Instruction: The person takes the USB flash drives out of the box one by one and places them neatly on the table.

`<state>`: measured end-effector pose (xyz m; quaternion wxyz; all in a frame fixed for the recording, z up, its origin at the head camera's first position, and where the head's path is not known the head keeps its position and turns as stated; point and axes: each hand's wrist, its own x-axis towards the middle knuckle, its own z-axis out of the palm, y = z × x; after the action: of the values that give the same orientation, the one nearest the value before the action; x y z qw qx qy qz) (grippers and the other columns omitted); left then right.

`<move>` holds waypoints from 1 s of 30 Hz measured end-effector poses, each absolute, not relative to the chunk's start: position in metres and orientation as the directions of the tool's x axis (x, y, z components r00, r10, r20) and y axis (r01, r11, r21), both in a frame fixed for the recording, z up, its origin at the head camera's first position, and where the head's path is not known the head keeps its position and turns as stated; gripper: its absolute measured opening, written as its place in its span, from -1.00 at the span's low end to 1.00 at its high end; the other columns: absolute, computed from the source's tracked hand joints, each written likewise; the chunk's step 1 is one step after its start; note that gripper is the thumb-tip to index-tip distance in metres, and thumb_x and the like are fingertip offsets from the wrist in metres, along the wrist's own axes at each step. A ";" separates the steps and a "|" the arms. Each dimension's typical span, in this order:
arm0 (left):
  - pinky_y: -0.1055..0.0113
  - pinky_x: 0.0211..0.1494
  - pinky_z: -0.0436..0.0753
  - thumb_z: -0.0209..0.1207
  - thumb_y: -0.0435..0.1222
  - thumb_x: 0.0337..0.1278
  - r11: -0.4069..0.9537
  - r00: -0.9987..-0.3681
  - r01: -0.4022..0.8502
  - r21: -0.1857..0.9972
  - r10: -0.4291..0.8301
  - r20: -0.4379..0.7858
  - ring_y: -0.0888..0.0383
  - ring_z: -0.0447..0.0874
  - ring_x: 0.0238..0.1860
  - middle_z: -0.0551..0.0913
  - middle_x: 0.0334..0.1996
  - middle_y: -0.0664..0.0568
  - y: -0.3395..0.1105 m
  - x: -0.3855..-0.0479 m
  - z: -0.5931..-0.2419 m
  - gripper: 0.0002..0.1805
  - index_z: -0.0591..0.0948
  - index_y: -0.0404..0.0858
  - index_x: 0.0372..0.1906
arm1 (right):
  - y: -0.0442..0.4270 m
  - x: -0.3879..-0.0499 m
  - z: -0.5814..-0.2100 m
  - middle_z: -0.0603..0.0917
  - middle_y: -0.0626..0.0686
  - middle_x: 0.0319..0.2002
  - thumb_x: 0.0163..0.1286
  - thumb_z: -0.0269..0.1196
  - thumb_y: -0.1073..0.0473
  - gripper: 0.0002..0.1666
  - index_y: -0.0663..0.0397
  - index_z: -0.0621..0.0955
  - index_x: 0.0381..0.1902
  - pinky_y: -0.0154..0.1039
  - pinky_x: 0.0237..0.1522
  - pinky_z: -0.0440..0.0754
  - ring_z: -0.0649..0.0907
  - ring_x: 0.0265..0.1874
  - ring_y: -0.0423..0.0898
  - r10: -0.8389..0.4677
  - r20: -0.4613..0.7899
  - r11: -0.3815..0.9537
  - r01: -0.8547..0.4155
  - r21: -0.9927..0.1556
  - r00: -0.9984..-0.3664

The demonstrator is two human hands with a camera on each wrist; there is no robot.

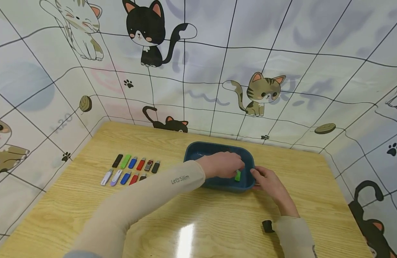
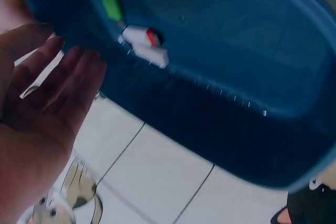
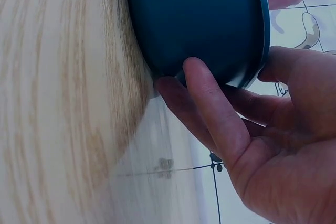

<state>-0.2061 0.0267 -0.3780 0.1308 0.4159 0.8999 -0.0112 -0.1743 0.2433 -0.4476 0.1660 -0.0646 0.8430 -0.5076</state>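
A dark blue plastic bin [image 1: 193,147] stands on the wooden table. My left hand [image 1: 222,165] reaches over its near side; in the left wrist view its fingers [image 2: 79,77] are loosely bent with nothing seen between them. Inside the bin lie a green USB stick [image 1: 238,176] and, close to it, a white one with a red part [image 2: 139,35] and another whitish piece [image 2: 152,55]. With my right hand [image 1: 270,183] I hold the bin's right end, thumb at the rim and fingers against the outer wall.
Left of the bin, several USB sticks lie in two rows, among them a green one [image 1: 125,161], a red one [image 1: 141,164] and a white one [image 1: 106,177]. A small black object [image 1: 267,226] is beside the right sleeve. A cat-print cloth [image 1: 201,89] surrounds the table [image 1: 224,222].
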 end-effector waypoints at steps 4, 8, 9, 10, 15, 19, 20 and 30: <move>0.39 0.02 0.64 0.18 -0.22 0.52 0.681 -0.631 0.727 0.089 0.714 -0.304 0.23 0.67 -0.02 0.69 0.06 0.14 0.037 -0.210 -0.390 -0.70 0.67 -0.08 0.23 | 0.244 -0.175 -0.448 0.49 0.46 0.31 0.71 -0.01 -0.04 -0.27 0.45 0.26 0.51 -0.10 0.00 0.73 0.69 0.13 0.25 -0.283 -0.210 0.473 0.054 -0.879 -0.936; 0.37 -0.05 0.66 0.18 -0.23 0.52 0.695 -0.647 0.717 0.059 0.694 -0.316 0.25 0.66 -0.17 0.71 -0.04 0.16 0.043 -0.214 -0.398 -0.73 0.68 -0.05 0.19 | 0.244 -0.175 -0.448 0.51 0.47 0.29 0.71 -0.01 -0.03 -0.29 0.46 0.27 0.51 -0.10 -0.01 0.73 0.71 0.10 0.23 -0.283 -0.210 0.467 0.056 -0.882 -0.936; 0.35 -0.03 0.66 0.18 -0.22 0.52 0.693 -0.646 0.719 0.052 0.694 -0.317 0.24 0.65 -0.15 0.71 -0.03 0.16 0.044 -0.215 -0.400 -0.71 0.67 -0.05 0.22 | 0.244 -0.175 -0.448 0.50 0.48 0.29 0.71 -0.01 -0.03 -0.28 0.46 0.27 0.51 -0.11 -0.01 0.73 0.71 0.10 0.23 -0.284 -0.210 0.468 0.056 -0.882 -0.936; 0.34 0.00 0.65 0.17 -0.22 0.52 0.695 -0.647 0.718 0.052 0.692 -0.321 0.24 0.65 -0.12 0.71 0.00 0.16 0.045 -0.216 -0.401 -0.69 0.66 -0.03 0.25 | 0.244 -0.175 -0.448 0.50 0.48 0.30 0.71 -0.01 -0.03 -0.28 0.46 0.26 0.51 -0.11 -0.01 0.73 0.71 0.10 0.23 -0.283 -0.211 0.468 0.057 -0.882 -0.936; 0.28 0.22 0.59 0.11 -0.19 0.57 0.695 -0.637 0.716 0.056 0.684 -0.356 0.21 0.63 0.14 0.67 0.18 0.19 0.052 -0.220 -0.404 -0.58 0.56 0.06 0.41 | 0.244 -0.175 -0.448 0.44 0.48 0.35 0.71 -0.02 -0.04 -0.28 0.46 0.26 0.51 -0.11 0.00 0.73 0.65 0.18 0.26 -0.291 -0.207 0.470 0.049 -0.881 -0.934; 0.25 0.22 0.59 0.09 -0.17 0.59 0.696 -0.629 0.715 0.059 0.678 -0.380 0.19 0.64 0.15 0.68 0.15 0.17 0.057 -0.218 -0.406 -0.61 0.58 0.09 0.38 | 0.245 -0.175 -0.448 0.45 0.48 0.35 0.71 -0.02 -0.04 -0.29 0.44 0.28 0.51 -0.10 0.01 0.72 0.65 0.19 0.25 -0.297 -0.203 0.461 0.047 -0.886 -0.933; 0.25 0.21 0.59 0.09 -0.17 0.58 0.696 -0.629 0.716 0.052 0.676 -0.384 0.18 0.65 0.13 0.68 0.14 0.17 0.057 -0.218 -0.406 -0.63 0.59 0.09 0.36 | 0.245 -0.175 -0.448 0.46 0.48 0.34 0.71 -0.02 -0.04 -0.29 0.44 0.27 0.51 -0.10 0.02 0.72 0.66 0.18 0.25 -0.298 -0.204 0.460 0.046 -0.887 -0.933; 0.26 0.16 0.60 0.13 -0.17 0.55 0.667 -0.636 0.745 -0.020 0.700 -0.324 0.15 0.62 0.08 0.66 0.12 0.09 0.049 -0.217 -0.418 -0.75 0.70 -0.03 0.15 | 0.243 -0.175 -0.448 0.45 0.48 0.35 0.71 -0.01 -0.04 -0.28 0.45 0.27 0.51 -0.09 0.01 0.73 0.68 0.14 0.23 -0.288 -0.205 0.470 0.049 -0.881 -0.935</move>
<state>-0.2167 0.0486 -0.4180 0.1460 0.4008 0.9012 -0.0762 -0.1746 0.2430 -0.4475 0.1652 -0.0712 0.8414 -0.5096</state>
